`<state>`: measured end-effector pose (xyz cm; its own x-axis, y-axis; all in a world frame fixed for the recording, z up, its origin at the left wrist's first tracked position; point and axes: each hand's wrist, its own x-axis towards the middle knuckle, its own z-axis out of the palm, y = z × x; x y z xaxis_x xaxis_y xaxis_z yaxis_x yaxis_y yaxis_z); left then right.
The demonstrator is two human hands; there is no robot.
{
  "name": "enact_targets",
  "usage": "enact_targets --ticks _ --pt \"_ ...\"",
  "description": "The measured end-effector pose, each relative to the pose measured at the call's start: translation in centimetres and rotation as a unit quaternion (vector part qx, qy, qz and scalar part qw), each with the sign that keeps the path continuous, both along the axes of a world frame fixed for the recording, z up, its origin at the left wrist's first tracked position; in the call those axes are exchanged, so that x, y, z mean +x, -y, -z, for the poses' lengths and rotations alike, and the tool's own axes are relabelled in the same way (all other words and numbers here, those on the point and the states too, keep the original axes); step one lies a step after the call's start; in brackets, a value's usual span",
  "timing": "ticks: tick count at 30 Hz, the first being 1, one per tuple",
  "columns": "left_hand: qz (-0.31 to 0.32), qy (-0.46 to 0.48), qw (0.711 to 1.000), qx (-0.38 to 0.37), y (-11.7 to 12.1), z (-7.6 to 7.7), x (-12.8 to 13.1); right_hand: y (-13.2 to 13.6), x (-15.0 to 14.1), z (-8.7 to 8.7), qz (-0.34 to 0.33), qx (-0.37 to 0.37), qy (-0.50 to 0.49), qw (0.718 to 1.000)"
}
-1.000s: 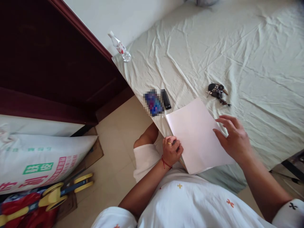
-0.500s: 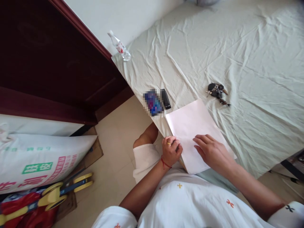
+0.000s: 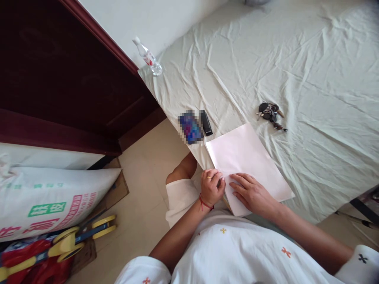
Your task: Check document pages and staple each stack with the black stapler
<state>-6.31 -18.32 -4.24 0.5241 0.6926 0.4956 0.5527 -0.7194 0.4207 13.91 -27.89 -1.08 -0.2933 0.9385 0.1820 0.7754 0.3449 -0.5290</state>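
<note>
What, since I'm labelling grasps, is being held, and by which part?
The left hand grips the white paper near the middle of its left edge; the right hand lies open on top, not gripping.

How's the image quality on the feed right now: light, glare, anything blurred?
Head view: soft light, with the white paper bright and nearly featureless; head view: the dark red panel sinks into shadow; head view: the left hand and right hand look reasonably sharp; head view: blocky pixelation hides the detail of the blue item.
</note>
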Motion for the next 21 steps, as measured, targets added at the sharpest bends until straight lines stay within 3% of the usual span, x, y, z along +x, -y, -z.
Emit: enact_targets --ticks 2,5,8,12,21 --pt "-0.041 0.017 0.999 0.025 -1.6 -0.1 -0.4 0.1 0.0 0.7 -0.011 0.006 0.005 1.0" --pt "-0.191 0.007 0.978 0.088 -5.7 -0.3 -0.8 0.2 0.1 1.4 -0.018 0.007 0.014 1.0" --pt "-0.289 -0.059 0.955 0.016 -9.9 -0.5 -0.5 0.1 0.2 1.4 -0.02 0.009 0.018 1.0" --pt "-0.306 -0.113 0.942 -0.072 -12.8 -0.8 0.4 0.0 0.2 1.1 -0.018 0.012 0.014 1.0" --pt "-0.324 -0.18 0.92 -0.125 -12.2 -1.4 1.0 0.1 0.2 1.6 -0.02 0.02 0.012 1.0"
